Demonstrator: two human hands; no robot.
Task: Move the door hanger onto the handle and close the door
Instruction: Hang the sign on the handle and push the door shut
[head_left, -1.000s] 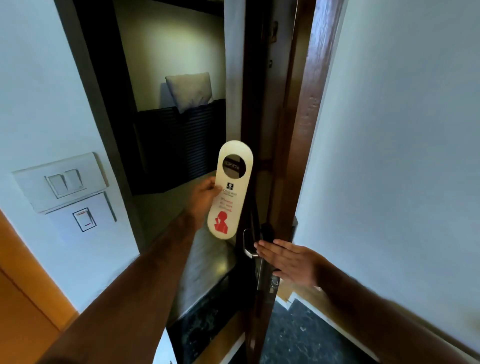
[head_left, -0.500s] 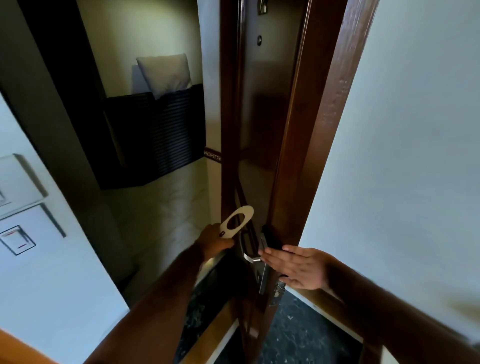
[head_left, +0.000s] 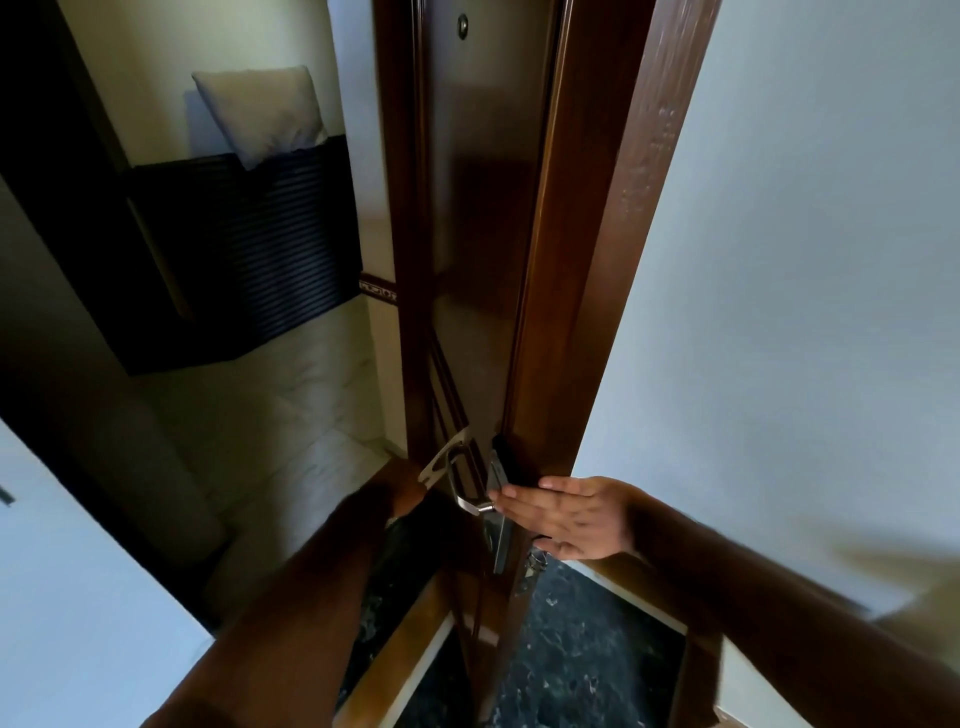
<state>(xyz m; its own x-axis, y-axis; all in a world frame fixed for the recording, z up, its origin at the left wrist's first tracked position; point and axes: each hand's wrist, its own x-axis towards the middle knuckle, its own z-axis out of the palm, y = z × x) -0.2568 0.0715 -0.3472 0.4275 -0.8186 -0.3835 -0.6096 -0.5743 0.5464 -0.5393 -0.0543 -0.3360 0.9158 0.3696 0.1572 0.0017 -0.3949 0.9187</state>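
The white door hanger (head_left: 435, 466) is tilted flat beside the dark brown door (head_left: 478, 208), which stands ajar. Its ring end lies over the silver lever handle (head_left: 466, 500), and the lever shows through the hole. My left hand (head_left: 407, 496) grips the hanger's lower end from below; most of the hand is hidden in shadow. My right hand (head_left: 574, 514) is flat with straight fingers against the door's edge by the lock plate (head_left: 500, 540), fingertips touching the handle's tip.
The brown door frame (head_left: 628, 218) and a white wall (head_left: 810, 260) stand to the right. Through the gap are a pale floor (head_left: 270, 415), a dark slatted panel (head_left: 249, 249) and a pillow (head_left: 265, 111). Dark marble threshold (head_left: 582, 649) below.
My left hand has lowered the hanger from upright at chest height and brought its ring end onto the lever. My right hand has stayed on the door edge. The view has moved closer.
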